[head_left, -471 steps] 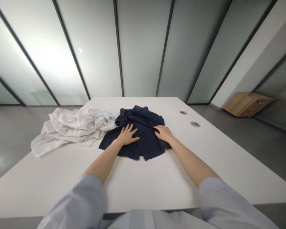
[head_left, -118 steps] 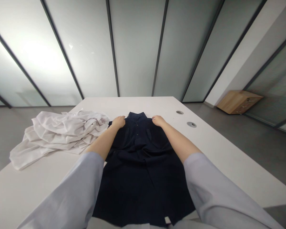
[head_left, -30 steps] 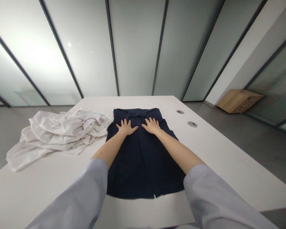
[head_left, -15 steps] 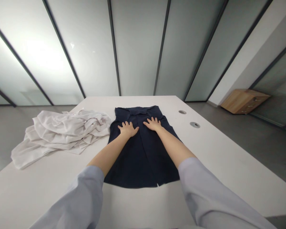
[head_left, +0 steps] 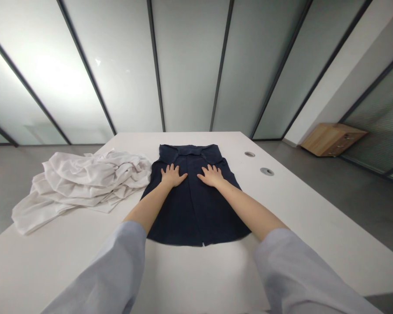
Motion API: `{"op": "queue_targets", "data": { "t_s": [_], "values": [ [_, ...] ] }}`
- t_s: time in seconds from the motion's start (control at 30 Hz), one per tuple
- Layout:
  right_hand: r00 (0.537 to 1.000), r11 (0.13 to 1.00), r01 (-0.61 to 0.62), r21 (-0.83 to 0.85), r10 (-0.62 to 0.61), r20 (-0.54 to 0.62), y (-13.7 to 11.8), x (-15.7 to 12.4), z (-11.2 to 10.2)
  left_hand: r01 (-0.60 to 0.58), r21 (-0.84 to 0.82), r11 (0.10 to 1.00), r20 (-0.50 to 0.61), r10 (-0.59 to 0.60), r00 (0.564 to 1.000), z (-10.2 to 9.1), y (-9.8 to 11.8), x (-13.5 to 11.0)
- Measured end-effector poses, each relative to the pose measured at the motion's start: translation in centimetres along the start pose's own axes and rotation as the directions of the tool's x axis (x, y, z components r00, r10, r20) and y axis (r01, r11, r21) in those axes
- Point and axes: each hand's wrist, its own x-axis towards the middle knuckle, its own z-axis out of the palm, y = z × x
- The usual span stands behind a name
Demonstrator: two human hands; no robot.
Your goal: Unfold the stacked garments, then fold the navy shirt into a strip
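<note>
A dark navy garment (head_left: 191, 213), shaped like a skirt with a flared hem, lies flat on the white table in front of me. A band and folded flaps show at its far end, and a seam or crease runs down its middle. My left hand (head_left: 173, 175) rests palm down on its upper left part with the fingers spread. Level with it, my right hand (head_left: 212, 175) lies palm down on the upper right part, its fingers spread too. Neither hand grips the cloth. My forearms hide parts of both side edges.
A crumpled heap of white cloth (head_left: 85, 181) lies on the left side of the table (head_left: 301, 235), close to the garment. Two round cable holes, one an open ring (head_left: 249, 154) and one grey (head_left: 267, 172), sit at right. A wooden cabinet (head_left: 334, 139) stands on the floor beyond.
The near hem has shifted away from me, and its small notch has moved left. My hands have moved slightly toward me and remain spread on the cloth.
</note>
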Motion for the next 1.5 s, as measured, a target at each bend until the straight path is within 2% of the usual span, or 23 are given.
{"op": "queue_targets", "data": {
  "t_s": [0.1, 0.23, 0.37, 0.5, 0.67, 0.87, 1.03, 1.13, 1.23, 1.3, 1.37, 1.5],
  "values": [
    [0.999, 0.999, -0.052, 0.011, 0.052, 0.012, 0.0, -1.1, 0.7, -0.092, 0.027, 0.995, -0.045, 0.093, 0.995, 0.1, -0.1, -1.0],
    [0.999, 1.000, -0.028, -0.001, 0.028, 0.020, 0.3, -2.2, 1.1, -0.133, 0.052, 0.990, 0.048, 0.130, 0.990, 0.0, -0.6, -2.8],
    [0.999, 1.000, 0.021, -0.012, -0.021, 0.027, 0.6, -3.5, 1.0, -0.089, 0.058, 0.994, 0.103, 0.083, 0.991, -0.3, -1.1, -4.7],
    [1.000, 1.000, -0.021, -0.011, 0.022, 0.015, 0.6, -4.7, 1.1, 0.000, 0.049, 0.999, 0.112, -0.005, 0.994, -0.3, -1.0, -5.8],
    [0.997, 0.996, -0.080, 0.033, 0.080, 0.020, 0.5, -4.9, 1.4, 0.000, 0.016, 1.000, 0.109, -0.002, 0.994, 0.0, -1.2, -5.5],
    [0.997, 0.994, -0.078, 0.075, 0.077, 0.015, 0.9, -2.8, 1.5, -0.003, -0.010, 1.000, 0.121, 0.004, 0.993, 0.0, -1.6, -3.5],
    [0.998, 0.995, -0.051, 0.080, 0.053, -0.028, 1.3, -1.1, 1.3, 0.008, -0.024, 1.000, 0.065, -0.006, 0.998, -0.1, -1.6, -2.3],
    [0.993, 0.998, -0.036, 0.056, 0.042, -0.114, 1.2, -1.1, 1.2, -0.022, -0.012, 1.000, -0.064, 0.021, 0.998, -0.2, -1.4, -2.7],
    [0.968, 1.000, 0.009, -0.012, -0.012, -0.253, 0.9, -2.2, 0.8, -0.065, 0.040, 0.997, -0.203, 0.071, 0.977, -0.6, -1.2, -3.9],
    [0.953, 0.995, 0.076, -0.071, -0.093, -0.287, 0.8, -3.2, 0.5, -0.087, 0.075, 0.993, -0.211, 0.101, 0.972, -0.8, -1.1, -4.8],
    [0.952, 0.985, 0.140, -0.106, -0.163, -0.257, 0.9, -4.3, 0.3, -0.110, 0.090, 0.990, -0.184, 0.125, 0.975, -1.0, -1.0, -5.6],
    [0.958, 0.976, 0.208, -0.066, -0.217, -0.187, 1.6, -6.1, 0.4, -0.154, 0.090, 0.984, -0.140, 0.165, 0.976, -1.3, -1.3, -7.1]
  ]
}}
